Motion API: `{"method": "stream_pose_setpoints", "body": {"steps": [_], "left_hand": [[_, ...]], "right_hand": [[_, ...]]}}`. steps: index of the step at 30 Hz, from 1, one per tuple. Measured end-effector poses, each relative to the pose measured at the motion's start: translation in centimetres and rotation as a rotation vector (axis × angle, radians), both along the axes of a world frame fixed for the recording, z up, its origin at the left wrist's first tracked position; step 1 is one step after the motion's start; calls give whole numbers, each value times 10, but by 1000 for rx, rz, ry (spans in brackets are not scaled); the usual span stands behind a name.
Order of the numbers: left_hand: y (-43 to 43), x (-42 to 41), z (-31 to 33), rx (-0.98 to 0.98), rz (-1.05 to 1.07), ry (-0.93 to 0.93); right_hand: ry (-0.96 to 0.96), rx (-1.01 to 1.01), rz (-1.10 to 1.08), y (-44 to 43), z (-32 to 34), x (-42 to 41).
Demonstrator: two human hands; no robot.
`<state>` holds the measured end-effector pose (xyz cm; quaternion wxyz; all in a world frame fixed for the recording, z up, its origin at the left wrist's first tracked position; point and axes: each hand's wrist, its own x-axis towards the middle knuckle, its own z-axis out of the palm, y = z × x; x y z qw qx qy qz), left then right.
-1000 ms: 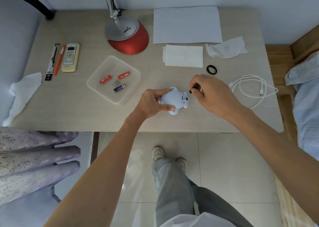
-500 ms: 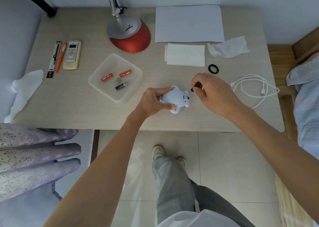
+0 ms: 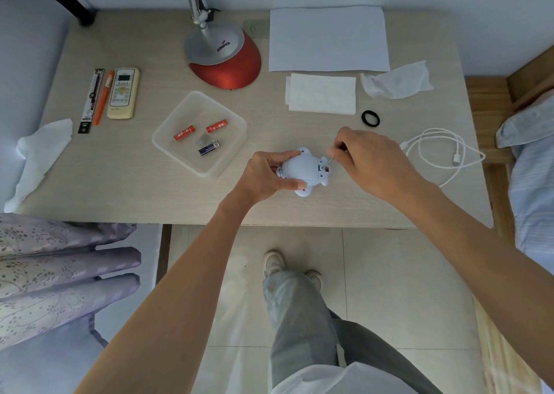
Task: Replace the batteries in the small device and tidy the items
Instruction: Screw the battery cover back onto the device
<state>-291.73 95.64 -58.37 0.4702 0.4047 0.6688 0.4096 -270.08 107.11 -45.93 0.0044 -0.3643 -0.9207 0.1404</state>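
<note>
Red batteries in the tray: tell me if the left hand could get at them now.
Probably not yet: the tray is open-topped and unobstructed, but the left hand is holding the device.

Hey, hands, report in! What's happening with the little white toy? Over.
Left hand gripping white toy on desk. Right hand working small screwdriver at its end. Batteries waiting in clear tray. Nothing in the way.

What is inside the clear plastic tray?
In the tray: two red batteries, one blue battery, and a small greyish piece I cannot identify. Nothing covered.
</note>
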Motion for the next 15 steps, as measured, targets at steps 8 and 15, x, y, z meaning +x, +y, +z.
{"method": "stream_pose_setpoints", "body": {"steps": [8, 15], "left_hand": [[0, 0, 0, 0, 4, 18], [0, 0, -1, 2, 9, 1]], "right_hand": [[-115, 28, 5, 3, 1, -1], [-19, -73, 74, -4, 1, -6]]}}
